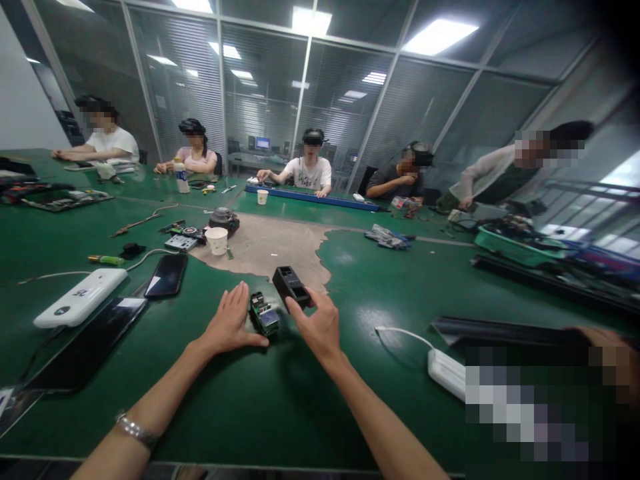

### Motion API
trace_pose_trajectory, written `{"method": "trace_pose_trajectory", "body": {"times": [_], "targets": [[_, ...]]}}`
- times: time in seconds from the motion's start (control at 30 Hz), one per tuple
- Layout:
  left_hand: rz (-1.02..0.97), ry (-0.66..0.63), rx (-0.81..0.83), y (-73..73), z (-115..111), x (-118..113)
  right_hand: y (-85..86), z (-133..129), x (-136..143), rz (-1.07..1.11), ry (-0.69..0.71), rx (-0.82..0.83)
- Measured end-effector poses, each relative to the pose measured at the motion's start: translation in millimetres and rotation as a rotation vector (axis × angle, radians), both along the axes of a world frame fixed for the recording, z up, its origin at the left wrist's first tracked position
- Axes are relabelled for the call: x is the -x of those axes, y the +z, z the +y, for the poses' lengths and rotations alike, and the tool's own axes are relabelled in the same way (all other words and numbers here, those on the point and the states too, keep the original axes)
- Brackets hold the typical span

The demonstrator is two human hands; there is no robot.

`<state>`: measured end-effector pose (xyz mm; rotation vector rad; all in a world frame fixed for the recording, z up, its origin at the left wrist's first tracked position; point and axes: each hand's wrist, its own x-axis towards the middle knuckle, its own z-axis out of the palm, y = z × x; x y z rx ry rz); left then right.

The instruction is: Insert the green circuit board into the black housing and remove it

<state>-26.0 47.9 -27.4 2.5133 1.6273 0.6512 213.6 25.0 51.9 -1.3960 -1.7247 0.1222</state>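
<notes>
My left hand lies at the left side of a small green circuit board module, its fingers extended and the thumb apart, near the module's lower edge. That module rests on the green table and has a greyish square part on top. Just to its right, my right hand grips a black rectangular housing between thumb and fingers. The housing is tilted, with openings facing up, and its upper end reaches over the edge of a brown sheet.
At the left are a white power bank, a phone and a dark tablet. A paper cup stands ahead. A white device and a green basket are at the right. Several people sit around the table.
</notes>
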Motion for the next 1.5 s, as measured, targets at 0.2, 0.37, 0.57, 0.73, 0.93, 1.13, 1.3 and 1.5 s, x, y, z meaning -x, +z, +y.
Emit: {"method": "trace_pose_trajectory", "body": {"times": [0.2,0.37,0.57,0.73,0.93,1.13,1.3,1.5], "targets": [[0.017,-0.009,-0.009,-4.0,4,1,-27.4,0,-23,-0.093,-0.052,0.061],[0.046,-0.015,-0.028,-3.5,3,0,-40.6,-1,-22,-0.162,-0.075,0.086],[0.074,0.005,-0.019,-0.7,1,-4,-45.5,-1,-24,-0.212,-0.094,0.103],[0.098,0.01,0.006,3.5,-1,-5,-53.4,-2,-26,-0.198,-0.08,0.061],[0.091,0.005,-0.009,0.9,0,-4,-49.4,-2,-26,-0.124,-0.04,0.047],[0.055,0.0,-0.053,-3.7,0,-2,-17.3,-11,-11,-0.007,0.043,0.01],[0.035,0.007,-0.044,-2.6,-2,-2,-4.7,-21,15,-0.033,0.117,0.066],[-0.044,0.025,-0.033,-0.9,-4,-2,-3.9,-27,33,-0.135,0.084,0.102]]}}
